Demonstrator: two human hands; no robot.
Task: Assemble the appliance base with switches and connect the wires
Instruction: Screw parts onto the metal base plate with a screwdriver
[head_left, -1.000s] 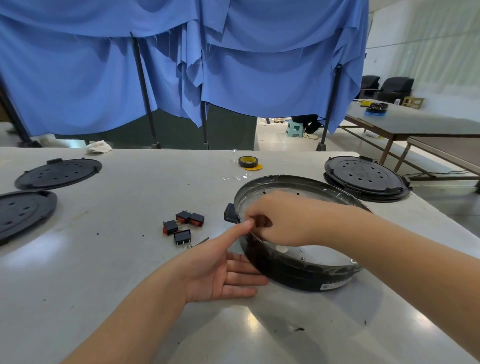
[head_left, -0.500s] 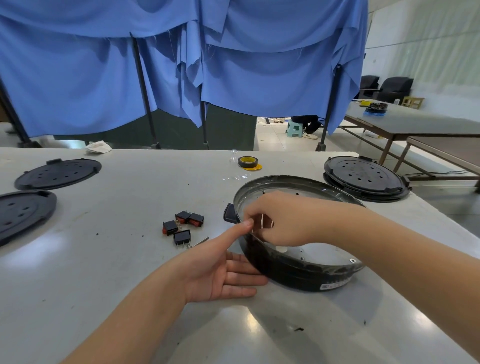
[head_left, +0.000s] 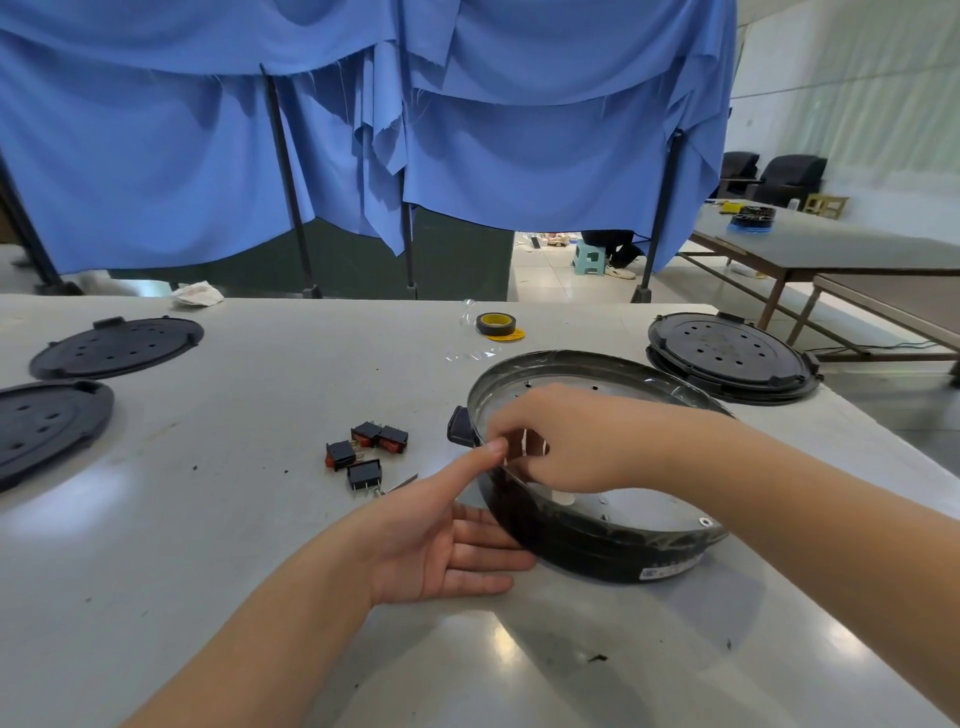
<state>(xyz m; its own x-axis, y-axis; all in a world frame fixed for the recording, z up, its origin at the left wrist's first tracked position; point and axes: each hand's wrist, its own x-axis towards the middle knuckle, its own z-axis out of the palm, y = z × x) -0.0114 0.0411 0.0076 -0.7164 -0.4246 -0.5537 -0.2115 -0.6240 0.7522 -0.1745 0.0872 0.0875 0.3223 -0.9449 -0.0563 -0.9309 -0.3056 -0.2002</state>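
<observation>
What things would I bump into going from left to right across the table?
Two flat black lids, the little switches, the left hand, the round black base with the right hand inside, then stacked lids.

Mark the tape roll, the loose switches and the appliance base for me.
tape roll (head_left: 495, 323), head view, on its black outer wall.
loose switches (head_left: 365, 450), head view, on the middle of the cluster.
appliance base (head_left: 597, 545), head view, on its black near side wall.
</observation>
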